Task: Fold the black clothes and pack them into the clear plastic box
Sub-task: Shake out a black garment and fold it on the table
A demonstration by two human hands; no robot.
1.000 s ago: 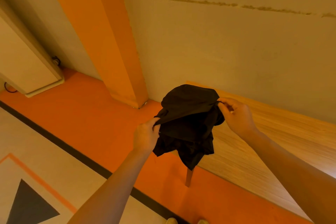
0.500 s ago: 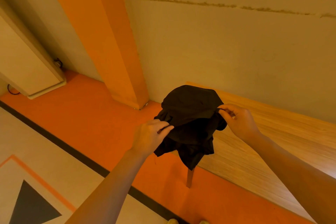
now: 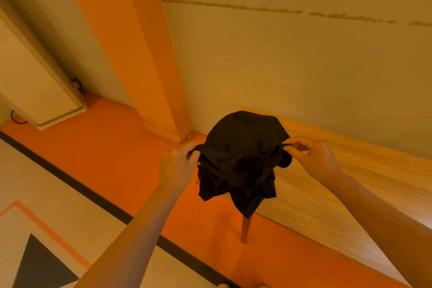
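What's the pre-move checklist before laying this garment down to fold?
1. Left hand grips the black garment at its left edge: ok.
2. Right hand pinches the right edge: ok.
3. Garment spread flat between the hands: not ok, it is bunched and hangs in crumpled folds.
4. Garment lifted off the wooden table: cannot tell, the lower folds hang by the table's corner.
5. Bare table surface to the right for laying it down: ok.
6. Clear plastic box within reach: cannot tell, none is in view.
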